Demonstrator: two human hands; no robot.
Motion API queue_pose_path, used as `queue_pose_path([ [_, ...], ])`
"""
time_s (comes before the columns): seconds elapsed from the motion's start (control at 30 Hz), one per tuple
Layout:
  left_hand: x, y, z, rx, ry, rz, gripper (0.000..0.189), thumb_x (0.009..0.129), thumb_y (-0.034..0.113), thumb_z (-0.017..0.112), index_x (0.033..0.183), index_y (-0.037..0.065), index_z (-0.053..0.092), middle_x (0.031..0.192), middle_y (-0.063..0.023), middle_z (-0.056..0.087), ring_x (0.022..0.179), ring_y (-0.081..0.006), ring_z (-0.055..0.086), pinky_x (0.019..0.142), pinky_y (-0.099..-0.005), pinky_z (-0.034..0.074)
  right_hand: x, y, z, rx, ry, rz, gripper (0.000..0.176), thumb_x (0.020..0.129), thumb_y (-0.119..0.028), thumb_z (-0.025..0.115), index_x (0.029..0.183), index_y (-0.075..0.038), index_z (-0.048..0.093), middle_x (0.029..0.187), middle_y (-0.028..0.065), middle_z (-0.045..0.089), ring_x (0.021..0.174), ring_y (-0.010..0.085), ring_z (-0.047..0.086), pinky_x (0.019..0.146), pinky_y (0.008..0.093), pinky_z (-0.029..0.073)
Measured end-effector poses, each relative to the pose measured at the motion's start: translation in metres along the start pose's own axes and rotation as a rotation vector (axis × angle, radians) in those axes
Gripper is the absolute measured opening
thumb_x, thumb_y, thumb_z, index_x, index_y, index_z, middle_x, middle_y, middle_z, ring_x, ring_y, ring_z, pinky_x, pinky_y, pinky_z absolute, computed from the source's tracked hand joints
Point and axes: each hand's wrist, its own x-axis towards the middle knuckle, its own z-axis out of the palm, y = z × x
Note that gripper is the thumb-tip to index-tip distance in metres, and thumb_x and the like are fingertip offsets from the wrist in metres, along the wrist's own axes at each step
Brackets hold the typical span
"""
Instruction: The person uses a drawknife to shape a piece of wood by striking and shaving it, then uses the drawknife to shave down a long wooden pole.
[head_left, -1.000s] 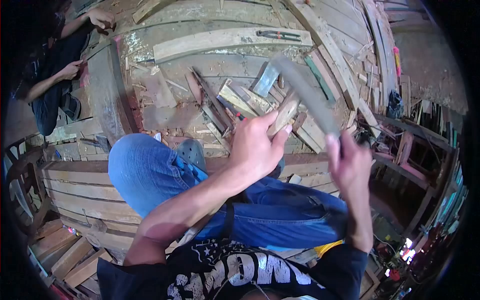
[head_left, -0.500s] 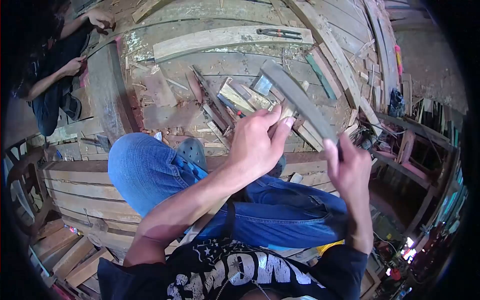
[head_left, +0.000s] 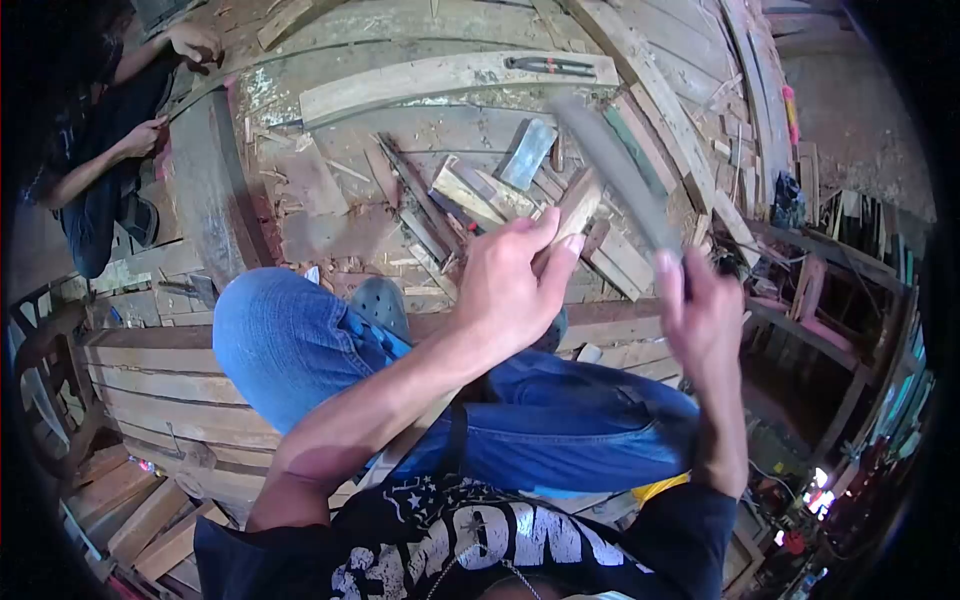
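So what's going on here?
Someone seated low holds a short piece of wood in the left hand and a long, flat blade in the right hand. The blade is blurred beside the wood; I can't tell whether they touch. Pincers lie on a curved board ahead, and another person sits off to the left.

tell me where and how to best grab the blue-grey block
Probably across the middle of the blue-grey block, pinching its two long sides from above: it's longer than it is wide, with its broad face up and nothing on top.
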Motion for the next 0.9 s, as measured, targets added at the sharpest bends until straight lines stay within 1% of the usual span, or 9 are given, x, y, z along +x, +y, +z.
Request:
queue_pose_path([
  [0.2, 0.007, 0.000, -0.003, -0.013, -0.019, -0.004, 0.033, 0.091, 0.016, 0.063, 0.113, -0.009, 0.061, 0.084, -0.0132, 0.066, 0.067, -0.0094, 0.057, 0.057, -0.0253, 0.044, 0.004, -0.003, 0.002, 0.066, 0.068, 0.002, 0.033, 0.091, -0.033, 0.061, 0.077, -0.004, 0.055, 0.045, 0.0152, 0.046, 0.041, 0.0349, 0.052, 0.041, 0.0423, 0.040],
  [0.3, 0.009, 0.002, -0.008, -0.015, -0.047, -0.034, 0.034, 0.091, 0.017, 0.063, 0.114, -0.008, 0.061, 0.085, -0.0137, 0.066, 0.067, -0.0095, 0.057, 0.058, -0.0258, 0.044, -0.002, -0.007, 0.003, 0.056, 0.046, -0.093, 0.034, 0.092, -0.034, 0.061, 0.076, -0.004, 0.054, 0.046, 0.0150, 0.049, 0.041, 0.0342, 0.053, 0.041, 0.0417, 0.040],
  [0.4, 0.007, -0.003, -0.002, -0.024, -0.012, -0.011, 0.034, 0.091, 0.017, 0.063, 0.115, -0.007, 0.061, 0.085, -0.0131, 0.066, 0.066, -0.0088, 0.056, 0.057, -0.0257, 0.044, 0.006, 0.000, 0.002, -0.038, 0.064, 0.009, 0.033, 0.092, -0.034, 0.059, 0.078, -0.005, 0.056, 0.044, 0.0124, 0.048, 0.038, 0.0307, 0.052, 0.040, 0.0419, 0.039],
  [0.5, 0.007, 0.002, -0.005, -0.062, -0.029, -0.013, 0.034, 0.091, 0.018, 0.062, 0.114, -0.008, 0.061, 0.086, -0.0140, 0.066, 0.066, -0.0094, 0.056, 0.058, -0.0261, 0.044, -0.001, -0.008, 0.003, 0.014, 0.090, -0.158, 0.033, 0.093, -0.033, 0.058, 0.075, -0.006, 0.053, 0.043, 0.0114, 0.047, 0.037, 0.0298, 0.051, 0.038, 0.0409, 0.038],
  [0.57, 0.007, 0.003, -0.003, -0.058, -0.061, -0.098, 0.033, 0.091, 0.017, 0.062, 0.114, -0.006, 0.062, 0.084, -0.0143, 0.066, 0.066, -0.0097, 0.056, 0.058, -0.0264, 0.043, 0.009, 0.004, 0.001, -0.033, 0.027, 0.003, 0.034, 0.092, -0.035, 0.059, 0.076, -0.006, 0.055, 0.043, 0.0104, 0.047, 0.037, 0.0289, 0.052, 0.039, 0.0409, 0.039],
  [0.6, 0.007, 0.003, -0.004, 0.025, -0.018, -0.011, 0.030, 0.091, 0.016, 0.062, 0.113, -0.005, 0.063, 0.081, -0.0127, 0.064, 0.065, -0.0089, 0.055, 0.056, -0.0264, 0.042, 0.005, 0.000, 0.001, -0.007, 0.025, 0.009, 0.034, 0.092, -0.036, 0.059, 0.076, -0.006, 0.055, 0.043, 0.0111, 0.046, 0.037, 0.0289, 0.052, 0.039, 0.0410, 0.039],
  [0.7, 0.011, 0.005, -0.011, 0.037, -0.108, -0.081, 0.030, 0.091, 0.015, 0.062, 0.112, -0.006, 0.063, 0.081, -0.0119, 0.064, 0.065, -0.0087, 0.055, 0.057, -0.0267, 0.043, -0.002, -0.011, 0.005, 0.003, 0.068, -0.219, 0.033, 0.093, -0.032, 0.059, 0.073, -0.007, 0.051, 0.041, 0.0114, 0.044, 0.037, 0.0304, 0.052, 0.037, 0.0410, 0.038],
  [0.8, 0.004, -0.007, 0.000, -0.039, -0.040, -0.016, 0.030, 0.090, 0.015, 0.063, 0.111, -0.007, 0.063, 0.082, -0.0112, 0.064, 0.067, -0.0088, 0.055, 0.059, -0.0258, 0.044, 0.009, 0.000, 0.000, -0.049, 0.009, 0.031, 0.034, 0.091, -0.034, 0.061, 0.074, -0.006, 0.052, 0.044, 0.0122, 0.047, 0.038, 0.0318, 0.052, 0.038, 0.0410, 0.039],
  [0.9, 0.008, -0.004, -0.004, -0.042, -0.019, -0.001, 0.031, 0.087, 0.012, 0.067, 0.111, -0.007, 0.064, 0.084, -0.0112, 0.065, 0.070, -0.0089, 0.057, 0.060, -0.0256, 0.045, -0.005, -0.018, 0.000, 0.018, 0.004, -0.155, 0.034, 0.091, -0.034, 0.060, 0.073, -0.007, 0.052, 0.044, 0.0115, 0.047, 0.039, 0.0325, 0.052, 0.038, 0.0408, 0.040],
])
